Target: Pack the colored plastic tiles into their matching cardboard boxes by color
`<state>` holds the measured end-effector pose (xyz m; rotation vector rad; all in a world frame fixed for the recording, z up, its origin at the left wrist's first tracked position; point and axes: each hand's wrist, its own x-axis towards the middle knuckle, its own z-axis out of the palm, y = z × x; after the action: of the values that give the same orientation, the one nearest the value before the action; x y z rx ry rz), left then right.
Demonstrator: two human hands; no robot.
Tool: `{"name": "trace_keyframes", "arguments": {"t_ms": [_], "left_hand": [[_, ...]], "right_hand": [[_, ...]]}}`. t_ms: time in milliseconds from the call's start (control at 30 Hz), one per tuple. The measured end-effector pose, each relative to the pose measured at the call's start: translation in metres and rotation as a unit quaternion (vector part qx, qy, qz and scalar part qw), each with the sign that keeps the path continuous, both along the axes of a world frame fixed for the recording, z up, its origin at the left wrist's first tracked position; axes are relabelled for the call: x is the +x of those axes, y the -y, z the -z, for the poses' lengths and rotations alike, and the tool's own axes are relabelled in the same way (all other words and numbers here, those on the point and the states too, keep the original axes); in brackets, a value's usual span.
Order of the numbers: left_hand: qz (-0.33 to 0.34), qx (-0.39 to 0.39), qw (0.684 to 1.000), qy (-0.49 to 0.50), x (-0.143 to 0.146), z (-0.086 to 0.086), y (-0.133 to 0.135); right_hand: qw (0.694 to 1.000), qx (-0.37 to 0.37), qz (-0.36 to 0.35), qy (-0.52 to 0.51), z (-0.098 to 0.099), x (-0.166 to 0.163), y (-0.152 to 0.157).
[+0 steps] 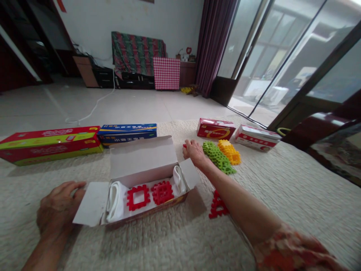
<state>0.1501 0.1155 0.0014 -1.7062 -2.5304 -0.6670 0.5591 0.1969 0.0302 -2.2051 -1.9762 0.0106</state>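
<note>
In front of me stands an open cardboard box point(141, 158) with its lid up and side flaps spread. Inside lie a red square-frame plastic block point(138, 197), more red plastic blocks point(163, 192) and folded white cloth point(114, 201) at either end. My left hand point(60, 205) rests beside the left flap, fingers loosely bent and apart, the fingertips partly behind it. Beyond the box's right corner, my right hand point(194, 152) closes its fingers over a small red plastic piece point(184, 146), mostly hidden. A red triangular block point(218, 206) lies partly under my right forearm.
Green blocks point(218, 157) and yellow blocks point(229, 152) lie right of my right hand. Behind them stand a red box point(216, 129) and a white-and-red box point(257, 137). A long red-and-green box point(53, 145) and a blue box point(128, 133) stand at the left on the quilted cover point(158, 248).
</note>
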Motion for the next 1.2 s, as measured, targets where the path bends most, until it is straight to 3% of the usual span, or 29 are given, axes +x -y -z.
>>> {"name": "trace_keyframes", "arguments": {"t_ms": [167, 467, 733, 1000, 1200], "left_hand": [[0.003, 0.015, 1.000, -0.014, -0.004, 0.005, 0.000], [-0.014, -0.031, 0.999, 0.006, 0.004, -0.007, 0.001], [-0.004, -0.001, 1.000, -0.011, -0.003, 0.001, -0.001], [0.001, 0.031, 0.999, -0.010, -0.005, 0.006, -0.001], [-0.001, 0.027, 1.000, 0.000, -0.007, 0.007, -0.001]], "right_hand": [[0.999, 0.020, -0.029, -0.007, -0.005, 0.004, 0.020], [0.997, 0.055, -0.046, -0.036, -0.003, 0.010, 0.057], [0.999, 0.037, -0.031, 0.020, -0.026, 0.010, 0.046], [0.995, 0.067, -0.052, -0.053, -0.036, 0.024, 0.035], [0.994, -0.053, -0.093, -0.034, -0.046, 0.029, 0.001]]}}
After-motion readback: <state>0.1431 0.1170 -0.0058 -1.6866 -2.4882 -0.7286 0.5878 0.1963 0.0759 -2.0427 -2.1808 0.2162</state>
